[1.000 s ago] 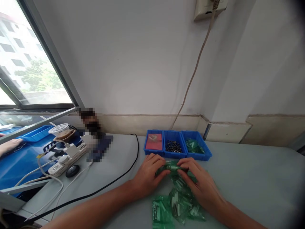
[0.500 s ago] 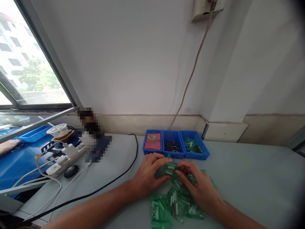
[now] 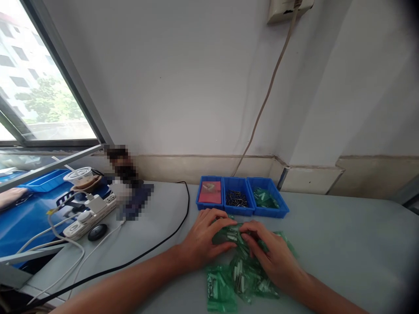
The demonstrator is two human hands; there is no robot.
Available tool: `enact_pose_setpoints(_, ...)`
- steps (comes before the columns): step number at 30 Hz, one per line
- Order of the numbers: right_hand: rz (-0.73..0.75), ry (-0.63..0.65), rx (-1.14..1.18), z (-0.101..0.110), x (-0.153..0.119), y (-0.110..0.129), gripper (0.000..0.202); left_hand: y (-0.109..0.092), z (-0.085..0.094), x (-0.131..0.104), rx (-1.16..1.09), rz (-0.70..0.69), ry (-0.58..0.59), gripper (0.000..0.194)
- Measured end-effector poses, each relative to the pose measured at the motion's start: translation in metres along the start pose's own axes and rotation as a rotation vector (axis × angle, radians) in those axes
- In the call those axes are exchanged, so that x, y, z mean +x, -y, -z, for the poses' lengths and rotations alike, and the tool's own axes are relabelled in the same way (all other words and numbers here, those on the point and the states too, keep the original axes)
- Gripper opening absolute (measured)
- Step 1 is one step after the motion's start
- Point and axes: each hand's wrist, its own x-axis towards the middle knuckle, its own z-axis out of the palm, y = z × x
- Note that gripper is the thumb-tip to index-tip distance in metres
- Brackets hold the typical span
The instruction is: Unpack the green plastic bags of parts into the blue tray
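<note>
A small green plastic bag (image 3: 229, 235) with pale, slim pieces inside is between my two hands. My left hand (image 3: 206, 237) curves round its left side, fingers above and thumb below. The fingertips of my right hand (image 3: 273, 253) pinch the bag's right end. Beneath and in front of my hands lie several more filled green bags (image 3: 240, 277), partly overlapping and partly hidden by my right hand. One flat green bag (image 3: 221, 290) rests at the near left of this pile.
Behind my hands stand three blue bins: one with a pink card (image 3: 210, 192), one with small dark metal parts (image 3: 236, 199), one with green bags (image 3: 264, 198). A black cable (image 3: 157, 246) crosses the table. Leftward are a mouse (image 3: 97, 232), power strip (image 3: 90, 216) and lidded cup (image 3: 79, 176).
My right fingertips have shifted slightly left along the bag, closer to my left hand. The bag's top edge sits a little lower between the hands.
</note>
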Motion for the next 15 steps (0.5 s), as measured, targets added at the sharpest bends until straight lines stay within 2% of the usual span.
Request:
enact_pose_setpoints(5,-0.034,0.054,-0.014,0.0032,0.0008,0.0051,0.023,0.001,0.0,0.0001,-0.033,-0.014,-0.002,0.028)
enact_pose_setpoints(8,-0.044,0.04,-0.049,0.0038,-0.0005,0.0036,0.03,0.0021,0.0001,0.0005,-0.062,-0.009,-0.005,0.025)
enact_pose_setpoints(12,-0.04,-0.005,-0.143,0.0016,-0.0009,-0.0019,0.049,0.003,0.0003,0.0006,-0.089,0.017,0.014,0.023)
enact_pose_setpoints(15,0.002,0.006,-0.186,-0.0006,0.0009,-0.004,0.046,0.0023,0.0005,0.0006,-0.084,0.013,0.008,0.023)
